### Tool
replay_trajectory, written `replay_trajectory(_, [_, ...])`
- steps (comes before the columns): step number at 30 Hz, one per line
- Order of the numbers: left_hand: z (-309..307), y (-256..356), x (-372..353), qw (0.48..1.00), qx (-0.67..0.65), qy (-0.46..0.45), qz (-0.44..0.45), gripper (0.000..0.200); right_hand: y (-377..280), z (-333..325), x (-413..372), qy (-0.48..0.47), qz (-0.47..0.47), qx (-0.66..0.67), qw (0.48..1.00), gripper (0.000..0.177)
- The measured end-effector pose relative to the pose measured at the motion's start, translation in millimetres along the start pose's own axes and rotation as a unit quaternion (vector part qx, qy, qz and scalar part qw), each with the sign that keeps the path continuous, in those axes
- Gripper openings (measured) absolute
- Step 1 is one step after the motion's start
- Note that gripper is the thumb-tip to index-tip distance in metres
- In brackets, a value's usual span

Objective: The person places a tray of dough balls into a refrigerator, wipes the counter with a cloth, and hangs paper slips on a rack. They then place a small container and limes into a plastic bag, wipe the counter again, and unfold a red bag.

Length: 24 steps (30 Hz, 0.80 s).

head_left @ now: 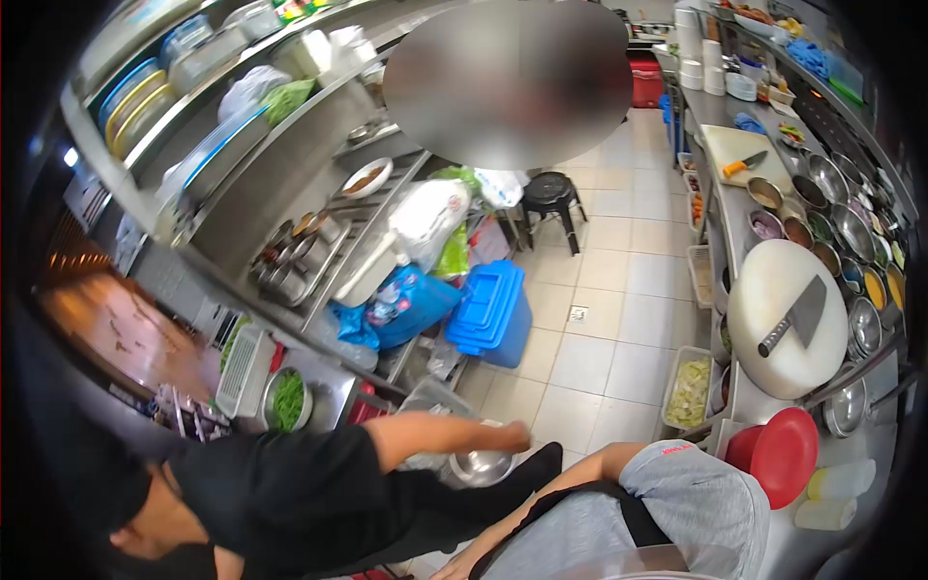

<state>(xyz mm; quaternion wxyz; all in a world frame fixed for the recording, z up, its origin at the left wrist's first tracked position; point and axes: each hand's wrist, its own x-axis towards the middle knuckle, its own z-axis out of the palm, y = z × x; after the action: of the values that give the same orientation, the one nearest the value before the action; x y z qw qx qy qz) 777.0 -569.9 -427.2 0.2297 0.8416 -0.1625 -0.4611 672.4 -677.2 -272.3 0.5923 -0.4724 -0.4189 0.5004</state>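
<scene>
My right forearm runs from a grey sleeve across my apron toward the lower left. My right hand (464,565) sits at the bottom edge of the head view, where its fingers are cut off, so I cannot tell what it holds. My left hand is outside the picture. Close ahead on the left, a person in black (280,483) stretches a bare arm toward me. That person's hand (516,437) is over a steel bowl (481,470), overlapping its rim in this view.
A right-hand counter carries a knife (795,319) on a round white board (754,358), red plastic bowls (785,459) and several steel bowls. On the tiled floor stand a blue lidded bin (493,309) and a black stool (554,190). Chopped greens (288,400) fill a pot at left.
</scene>
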Motion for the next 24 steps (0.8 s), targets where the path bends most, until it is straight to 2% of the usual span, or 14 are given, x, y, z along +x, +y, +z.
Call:
replay_trajectory(6, [-26.0,45.2,63.7,0.999,0.03,-0.022,-0.023,0.05,-16.2,-63.3,-64.9,0.052,-0.037,0.012,0.998,0.057])
replay_trajectory(10, [-33.7,50.2,125.0,0.997,0.038,-0.04,-0.055,0.051,-28.0,-130.0,-132.3,0.114,-0.071,0.024,0.991,0.057])
replay_trajectory(14, [-33.8,77.0,202.6,0.993,0.038,-0.067,-0.095,0.051,-21.4,-246.8,-246.3,0.279,-0.104,0.011,0.955,0.053])
replay_trajectory(16, [-38.5,98.9,244.8,0.99,0.043,-0.084,-0.109,0.051,4.9,-309.7,-318.1,0.443,-0.072,-0.023,0.893,0.049])
replay_trajectory(17, [-43.3,111.4,266.5,0.988,0.046,-0.09,-0.113,0.051,25.1,-338.4,-358.0,0.51,-0.046,0.035,0.858,0.045])
replay_trajectory(18, [-48.7,125.2,287.4,0.987,0.051,-0.099,-0.116,0.051,34.8,-350.8,-405.8,0.586,-0.034,0.03,0.809,0.044])
replay_trajectory(19, [-55.5,142.7,310.0,0.986,0.053,-0.106,-0.115,0.051,72.7,-366.0,-451.2,0.667,-0.042,0.057,0.742,0.042])
replay_trajectory(20, [-61.2,159.0,331.9,0.985,0.057,-0.115,-0.114,0.051,120.3,-380.2,-498.0,0.751,0.034,0.05,0.657,0.036])
replay_trajectory(21, [-66.3,176.3,358.6,0.984,0.064,-0.124,-0.11,0.051,170.8,-376.0,-551.3,0.77,0.112,0.058,0.625,0.034])
replay_trajectory(22, [-71.7,195.0,383.1,0.983,0.071,-0.13,-0.109,0.051,239.4,-366.7,-598.9,0.811,0.193,-0.05,0.55,0.034])
replay_trajectory(23, [-78.2,216.2,411.8,0.982,0.079,-0.136,-0.108,0.051,283.2,-333.9,-639.9,0.81,0.249,-0.087,0.524,0.037])
replay_trajectory(24, [-83.5,237.0,441.4,0.98,0.086,-0.142,-0.11,0.051,325.4,-301.8,-664.0,0.856,0.333,-0.075,0.388,0.038])
